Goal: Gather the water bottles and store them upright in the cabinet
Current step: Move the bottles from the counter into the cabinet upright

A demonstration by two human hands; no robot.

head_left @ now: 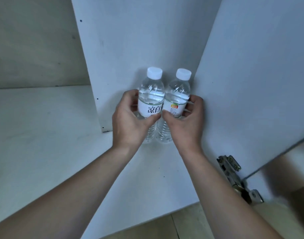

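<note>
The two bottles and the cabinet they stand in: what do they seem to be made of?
Left bottle and right bottle: clear, thin, glossy plastic by the look, since water and ribbed walls show through; the white caps look like matte plastic, and the labels may be paper or film. Cabinet: flat, matte white panels, probably laminated board, with small drilled holes. Hinge: dull, tarnished metal.

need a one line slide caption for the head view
Left hand and right hand each hold an upright water bottle side by side on the cabinet shelf.
</note>
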